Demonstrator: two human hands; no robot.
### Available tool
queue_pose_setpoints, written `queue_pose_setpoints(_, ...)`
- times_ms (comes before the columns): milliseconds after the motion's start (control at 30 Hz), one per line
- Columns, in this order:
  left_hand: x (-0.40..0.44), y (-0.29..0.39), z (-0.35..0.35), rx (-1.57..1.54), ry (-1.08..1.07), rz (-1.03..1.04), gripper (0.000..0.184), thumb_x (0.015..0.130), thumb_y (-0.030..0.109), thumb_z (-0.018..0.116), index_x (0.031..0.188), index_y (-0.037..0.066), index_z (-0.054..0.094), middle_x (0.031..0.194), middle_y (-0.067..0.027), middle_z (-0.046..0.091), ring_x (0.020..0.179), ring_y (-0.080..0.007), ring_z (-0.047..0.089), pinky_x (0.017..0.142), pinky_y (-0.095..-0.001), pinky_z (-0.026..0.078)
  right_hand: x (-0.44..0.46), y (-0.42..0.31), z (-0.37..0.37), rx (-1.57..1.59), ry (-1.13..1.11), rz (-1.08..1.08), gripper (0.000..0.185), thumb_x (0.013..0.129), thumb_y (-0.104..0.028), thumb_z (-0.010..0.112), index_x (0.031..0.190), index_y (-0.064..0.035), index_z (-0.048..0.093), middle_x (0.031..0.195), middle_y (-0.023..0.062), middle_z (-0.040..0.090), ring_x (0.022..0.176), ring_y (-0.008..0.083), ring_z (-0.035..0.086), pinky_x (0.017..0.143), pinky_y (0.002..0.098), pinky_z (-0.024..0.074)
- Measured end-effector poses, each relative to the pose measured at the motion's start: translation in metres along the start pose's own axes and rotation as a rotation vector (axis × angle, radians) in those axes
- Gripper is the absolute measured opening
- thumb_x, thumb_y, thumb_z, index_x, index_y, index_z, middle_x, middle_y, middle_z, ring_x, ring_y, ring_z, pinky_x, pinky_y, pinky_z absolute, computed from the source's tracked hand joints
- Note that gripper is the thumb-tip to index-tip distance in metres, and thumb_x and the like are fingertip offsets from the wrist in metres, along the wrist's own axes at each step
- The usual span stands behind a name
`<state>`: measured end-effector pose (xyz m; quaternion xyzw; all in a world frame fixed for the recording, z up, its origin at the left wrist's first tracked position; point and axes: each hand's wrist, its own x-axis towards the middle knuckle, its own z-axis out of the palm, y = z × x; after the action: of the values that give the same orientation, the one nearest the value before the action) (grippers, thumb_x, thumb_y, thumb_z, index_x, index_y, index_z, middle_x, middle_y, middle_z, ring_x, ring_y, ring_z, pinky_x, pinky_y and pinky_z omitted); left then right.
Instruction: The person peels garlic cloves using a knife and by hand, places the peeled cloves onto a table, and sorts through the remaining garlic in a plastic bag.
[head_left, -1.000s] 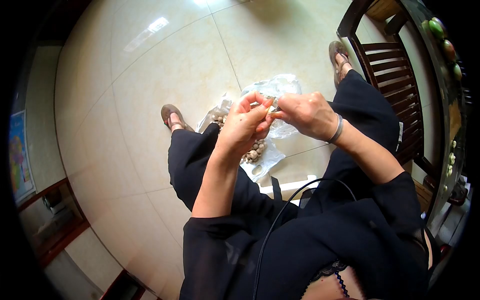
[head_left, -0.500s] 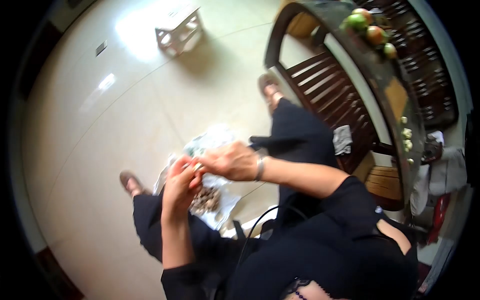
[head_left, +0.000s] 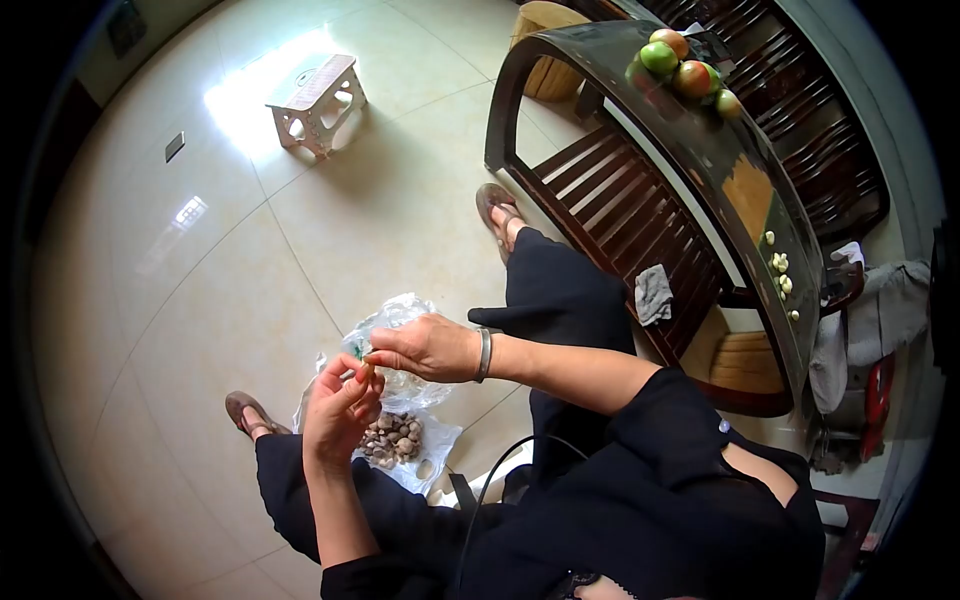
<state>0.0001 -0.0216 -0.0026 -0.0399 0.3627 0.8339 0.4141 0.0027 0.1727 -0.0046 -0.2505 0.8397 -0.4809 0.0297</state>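
Note:
My left hand [head_left: 340, 400] and my right hand [head_left: 428, 348] meet at the fingertips above an open plastic bag [head_left: 435, 440]. Between thumbs and index fingers they pinch a small pale piece, which looks like a garlic clove; the fingers mostly cover it. My right wrist wears a silver bangle [head_left: 485, 355]. Below the hands, a heap of small round brownish bulbs [head_left: 393, 438] lies in the bag. Another crumpled clear plastic bag [head_left: 405, 310] is just beyond my right hand.
To the right stands a dark wooden table [head_left: 610, 75] with several red-green fruits [head_left: 690, 78] and several pale peeled cloves [head_left: 780, 262]. A grey cloth [head_left: 653, 295] rests on its slatted shelf [head_left: 630, 195]. A folding stool [head_left: 315, 100] stands on the tiled floor.
The view has shifted, so the stool and table sit further left in it. My hands stay together at the fingertips; the pale piece is now less visible between them.

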Motion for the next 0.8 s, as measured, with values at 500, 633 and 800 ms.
queue_pose_setpoints(500,0.003,-0.006,0.002,-0.084,0.129,0.081,0.023,0.086,0.009,0.053,0.107,-0.001,0.052,0.075,-0.0065,0.056,0.048,-0.0046,0.041,0.045,-0.0159,0.033,0.004,-0.010,0.006,-0.423,0.144,-0.232,0.022,0.082,-0.024,0.057,0.071,-0.0075,0.047,0.060,0.0077,0.051,0.050,0.0242,0.053,0.041,0.0322,0.0415)
queue_pose_setpoints(633,0.003,-0.005,0.000,-0.078,0.142,0.167,0.024,0.086,0.011,0.053,0.108,0.000,0.052,0.077,-0.0058,0.056,0.049,-0.0043,0.041,0.046,-0.0166,0.033,0.002,-0.008,0.012,-0.459,0.106,-0.248,0.024,0.081,-0.024,0.058,0.069,-0.0079,0.045,0.057,0.0068,0.049,0.048,0.0234,0.052,0.040,0.0317,0.0406)
queue_pose_setpoints(800,0.005,-0.007,-0.004,-0.055,0.189,0.237,0.026,0.087,0.012,0.052,0.111,0.001,0.050,0.079,-0.0061,0.055,0.053,-0.0057,0.042,0.049,-0.0181,0.034,-0.001,-0.009,0.011,-0.428,0.137,-0.177,0.025,0.081,-0.025,0.058,0.070,-0.0078,0.044,0.058,0.0079,0.051,0.050,0.0241,0.054,0.039,0.0314,0.0411)
